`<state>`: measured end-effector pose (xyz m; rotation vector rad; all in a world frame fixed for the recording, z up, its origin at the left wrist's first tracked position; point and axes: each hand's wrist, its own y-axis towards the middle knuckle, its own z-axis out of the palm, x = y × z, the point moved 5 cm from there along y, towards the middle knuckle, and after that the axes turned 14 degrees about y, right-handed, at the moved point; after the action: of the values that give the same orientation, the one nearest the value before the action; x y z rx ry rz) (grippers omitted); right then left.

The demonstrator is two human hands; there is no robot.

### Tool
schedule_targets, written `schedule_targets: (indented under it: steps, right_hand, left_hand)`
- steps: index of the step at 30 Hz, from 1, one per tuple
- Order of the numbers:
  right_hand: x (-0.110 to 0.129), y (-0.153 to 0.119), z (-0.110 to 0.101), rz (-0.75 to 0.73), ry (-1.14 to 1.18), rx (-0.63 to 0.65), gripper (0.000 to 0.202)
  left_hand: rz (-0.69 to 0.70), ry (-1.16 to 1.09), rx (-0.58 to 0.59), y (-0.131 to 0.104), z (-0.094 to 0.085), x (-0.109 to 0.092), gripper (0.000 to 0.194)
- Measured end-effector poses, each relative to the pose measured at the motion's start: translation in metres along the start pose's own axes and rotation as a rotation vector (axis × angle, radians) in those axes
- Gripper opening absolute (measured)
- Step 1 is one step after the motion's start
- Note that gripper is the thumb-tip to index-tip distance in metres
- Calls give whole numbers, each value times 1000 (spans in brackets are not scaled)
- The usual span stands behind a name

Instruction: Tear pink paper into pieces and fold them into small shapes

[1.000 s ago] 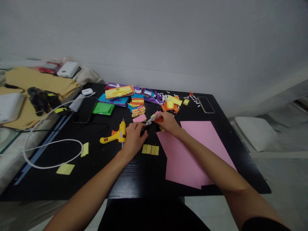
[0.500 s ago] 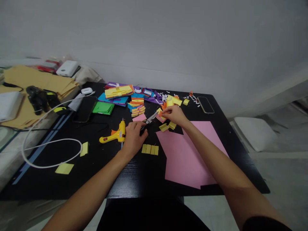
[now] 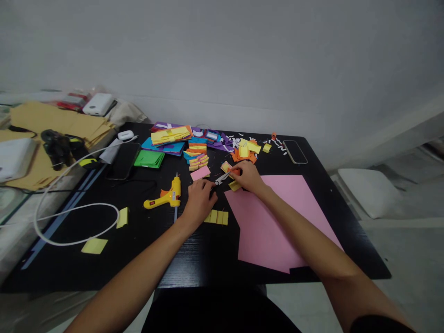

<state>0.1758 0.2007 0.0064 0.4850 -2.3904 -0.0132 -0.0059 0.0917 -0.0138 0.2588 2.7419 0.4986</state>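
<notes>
My left hand (image 3: 200,200) is closed around the handles of a pair of scissors (image 3: 221,178), whose blades point up and to the right. Pinched in the fingers of my right hand (image 3: 250,177) is a small piece of orange paper (image 3: 236,171), right by the scissor tips. Just behind the blades lies a small yellow and pink paper piece (image 3: 226,166). A folded yellow paper strip (image 3: 217,217) rests in front of my left hand, and another yellow piece (image 3: 235,186) shows partly beneath my right hand.
Left of my left hand lies a yellow glue gun (image 3: 168,198). Pink sheets (image 3: 274,226) spread under my right forearm. Folded coloured papers (image 3: 171,135), orange and yellow pieces (image 3: 244,150) and white scraps are at the back. A phone (image 3: 295,152) and a looped white cable (image 3: 78,242) flank them.
My right hand has come toward me, away from the orange pile, with an orange piece in its fingers. My left hand and the scissors have shifted slightly right and nearer.
</notes>
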Motion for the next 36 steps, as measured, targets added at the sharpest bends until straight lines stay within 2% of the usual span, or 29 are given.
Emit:
schedule_targets:
  steps: [6,10,17,20,22,24,27,28,29,33,36]
  right_hand:
    - [-3,-4,3,-13,10,-8,19]
    - [-4,-5,-3,-1,57,-49,18]
    - [-32,22,-53,166,88,-324,22]
    - [-32,33,-68,173,85,-367,22]
    - [-23,30,-68,145,101,-330,20]
    - [-6,16,-58,99,128,-231,16]
    - [19,-19,-33,11,164,20,4]
    - [26,-30,-24,-42,112,139,4]
    - [29,-39,-20,-69,36,182,5]
    - [19,-47,-25,-28,-62,111,32]
    - [10,-44,-25,-32,-68,135,31]
  left_hand:
    - [34,37,2,0,2,-2,25]
    - [51,55,-3,0,1,-3,26]
    - [66,55,-35,0,-3,-6,22]
    - [73,38,-57,-1,-8,-7,21]
    - [92,1,-76,-2,-13,-7,18]
    - [127,-43,-89,-2,-20,-7,17]
    - [164,-68,-107,-2,-28,-5,17]
    - [165,-67,-115,-2,-30,-4,17]
    - [162,-65,-122,-2,-30,-4,17]
    - [152,-65,-106,-1,-26,-4,18]
    - [169,-62,-108,-2,-24,-5,18]
